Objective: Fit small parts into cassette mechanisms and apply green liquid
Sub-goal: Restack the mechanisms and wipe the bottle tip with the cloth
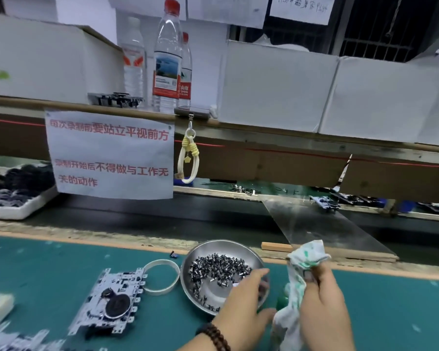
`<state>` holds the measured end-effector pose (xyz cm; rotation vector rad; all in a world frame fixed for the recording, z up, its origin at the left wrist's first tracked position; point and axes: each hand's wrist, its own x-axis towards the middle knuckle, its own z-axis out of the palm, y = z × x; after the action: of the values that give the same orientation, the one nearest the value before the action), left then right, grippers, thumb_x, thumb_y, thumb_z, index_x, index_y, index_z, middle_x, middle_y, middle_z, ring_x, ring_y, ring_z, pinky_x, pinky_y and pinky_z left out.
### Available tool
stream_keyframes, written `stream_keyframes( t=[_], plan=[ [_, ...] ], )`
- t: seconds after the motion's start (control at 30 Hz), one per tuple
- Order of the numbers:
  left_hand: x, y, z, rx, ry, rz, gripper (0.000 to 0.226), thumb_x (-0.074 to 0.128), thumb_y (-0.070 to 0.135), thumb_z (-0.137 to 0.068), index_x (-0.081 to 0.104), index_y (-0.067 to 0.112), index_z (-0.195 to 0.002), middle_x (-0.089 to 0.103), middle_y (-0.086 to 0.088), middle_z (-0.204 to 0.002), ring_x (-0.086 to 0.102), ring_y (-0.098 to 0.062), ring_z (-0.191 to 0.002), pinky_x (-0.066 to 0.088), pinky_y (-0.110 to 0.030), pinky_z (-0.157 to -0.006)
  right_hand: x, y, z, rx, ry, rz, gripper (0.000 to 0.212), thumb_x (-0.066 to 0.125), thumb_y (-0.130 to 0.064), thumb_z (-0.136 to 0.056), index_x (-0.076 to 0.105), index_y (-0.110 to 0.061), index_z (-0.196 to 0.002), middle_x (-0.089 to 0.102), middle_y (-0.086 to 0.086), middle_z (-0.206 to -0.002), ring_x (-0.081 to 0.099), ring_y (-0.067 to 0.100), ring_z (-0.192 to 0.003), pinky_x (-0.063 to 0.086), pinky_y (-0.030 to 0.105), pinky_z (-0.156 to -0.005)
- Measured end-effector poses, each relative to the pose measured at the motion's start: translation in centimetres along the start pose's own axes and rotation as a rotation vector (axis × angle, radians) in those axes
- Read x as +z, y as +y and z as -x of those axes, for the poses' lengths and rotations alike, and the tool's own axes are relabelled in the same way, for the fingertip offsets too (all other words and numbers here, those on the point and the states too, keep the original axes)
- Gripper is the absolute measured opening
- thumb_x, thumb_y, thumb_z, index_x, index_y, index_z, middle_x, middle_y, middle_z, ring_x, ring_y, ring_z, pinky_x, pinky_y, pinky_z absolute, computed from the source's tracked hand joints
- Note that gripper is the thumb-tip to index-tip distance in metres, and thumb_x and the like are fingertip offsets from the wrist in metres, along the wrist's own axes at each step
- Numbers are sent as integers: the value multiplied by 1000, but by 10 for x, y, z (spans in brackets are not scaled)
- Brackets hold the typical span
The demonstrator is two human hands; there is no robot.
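A metal cassette mechanism [109, 297] with a black round wheel lies on the green mat at lower left. A steel bowl [205, 252] holds several small metal parts [218, 269]. My left hand [243, 300] reaches over the bowl's right rim, fingers curled down among the parts; what they hold is hidden. My right hand [322, 297] grips a white cloth stained green [307, 254], wrapped round a green bottle [281, 301] that barely shows.
A white ring [174, 271] lies between mechanism and bowl. More mechanisms sit at the bottom left corner [15, 340]. A dark conveyor belt [162, 216] runs behind the mat, with a clear plastic sheet [322, 224] across it. A white tray [18, 209] stands at left. Water bottles [166, 62] and boxes fill the shelf.
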<state>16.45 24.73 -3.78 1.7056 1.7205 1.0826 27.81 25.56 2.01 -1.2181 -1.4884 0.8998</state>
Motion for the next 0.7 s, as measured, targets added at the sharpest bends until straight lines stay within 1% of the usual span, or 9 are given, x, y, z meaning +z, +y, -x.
stream_keyframes(
  t=[0.07,0.1,0.17,0.2,0.27,0.37,0.5,0.63,0.7],
  plan=[
    [-33,-6,19,4,132,87,43,55,10,-89,44,35,-122,57,15,-110,53,11,-93,44,-8,-83,25,-5,13,-33,-36,-24,34,39,1,-94,58,-15,-117,53,-18,-78,51,4,-70,30,21,-57],
    [-50,-9,28,-3,200,116,39,53,6,-89,48,38,-111,59,15,-102,56,10,-86,46,-8,-77,41,-7,19,-70,-95,-30,35,38,4,-93,59,-17,-112,54,-20,-78,55,-3,-70,34,11,-54],
    [-84,-17,46,-46,323,153,38,49,0,-89,53,37,-100,64,11,-94,60,4,-79,52,-19,-77,77,-13,32,-156,-241,10,39,38,7,-90,56,-27,-98,57,-20,-79,56,-14,-74,37,0,-62],
    [-99,-22,54,-75,376,158,38,48,-1,-89,54,35,-100,64,11,-93,61,2,-78,54,-24,-76,96,-11,36,-215,-323,82,38,39,5,-89,53,-29,-96,60,-14,-84,58,-9,-79,37,4,-65],
    [-126,-34,69,-135,472,155,37,46,-1,-89,54,34,-97,63,12,-90,62,2,-75,56,-26,-70,134,-4,43,-304,-470,342,31,41,-2,-90,48,-23,-113,54,0,-111,52,14,-104,36,20,-79],
    [-165,-50,89,-213,592,152,35,48,3,-90,50,38,-96,61,13,-91,62,-7,-77,56,-36,-74,167,-8,47,-316,-512,673,51,39,-7,-89,27,-25,-136,29,1,-134,31,21,-118,32,30,-94],
    [-234,-63,112,-268,768,154,27,51,7,-91,49,31,-103,60,9,-93,60,-14,-81,54,-37,-73,206,-52,55,-440,-460,506,62,40,3,-81,35,-28,-133,32,1,-132,29,23,-116,27,34,-94],
    [-318,-81,148,-387,1022,80,22,50,10,-91,49,24,-109,59,5,-91,59,-20,-83,54,-43,-81,277,-112,77,-589,-668,401,54,35,4,-87,38,-25,-132,34,3,-132,29,26,-116,28,37,-88],
    [-359,-98,173,-495,1125,-35,25,50,15,-92,47,19,-117,60,-2,-105,58,-23,-92,50,-42,-87,320,-138,94,-662,-790,367,50,35,3,-88,40,-21,-132,36,7,-132,29,29,-118,31,42,-92]
  ],
)
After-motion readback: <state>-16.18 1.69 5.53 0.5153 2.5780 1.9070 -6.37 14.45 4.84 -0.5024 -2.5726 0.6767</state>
